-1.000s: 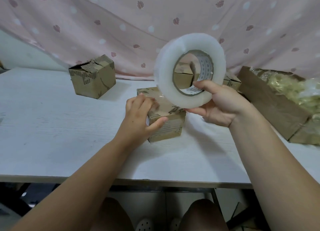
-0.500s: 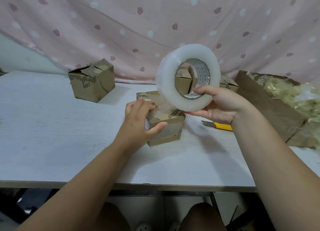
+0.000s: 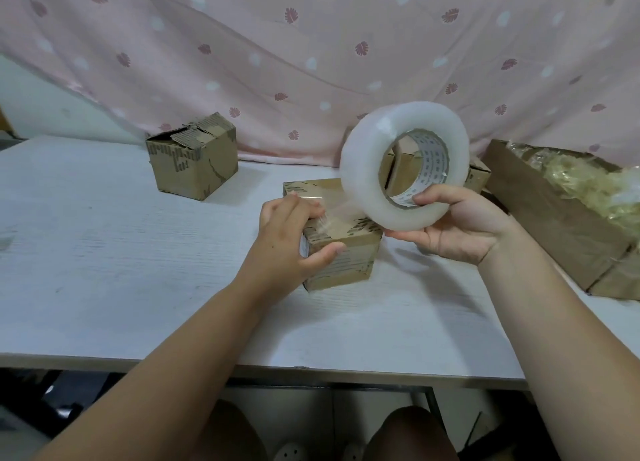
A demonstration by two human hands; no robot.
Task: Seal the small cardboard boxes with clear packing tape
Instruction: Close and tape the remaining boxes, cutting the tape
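Head view, one frame.

Landmark: the middle box (image 3: 349, 263), a small cardboard box on the white desk (image 3: 138, 270).

- Left hand (image 3: 287, 239): on the near-left corner of the middle box. Its fingers (image 3: 304, 207) are curled over the top edge and the thumb is pressed to the front face, so the hand grips the box.
- Right hand (image 3: 460, 228): raised just right of the middle box and holding the tape roll (image 3: 367, 169). The thumb is hooked inside the core and the other fingers are clamped under the outer wrap.
- The tape roll stands on edge in the air above the far-right corner of the middle box, its core facing me.
- Tape strip (image 3: 332, 211): a clear film seems to run from the roll down to the top of the middle box, ending under the left fingertips. It is hard to trace, so I cannot tell how much is stuck down.
- Second box (image 3: 194, 162): well left of the middle box and farther back, with its top flaps ragged.
- Third box (image 3: 479, 176): behind the middle box, mostly hidden by the roll.
- Large carton (image 3: 540, 211): far right of the middle box, holding pale crinkled filler (image 3: 588, 183).
- Pink patterned curtain (image 3: 311, 45): hangs behind the middle box.
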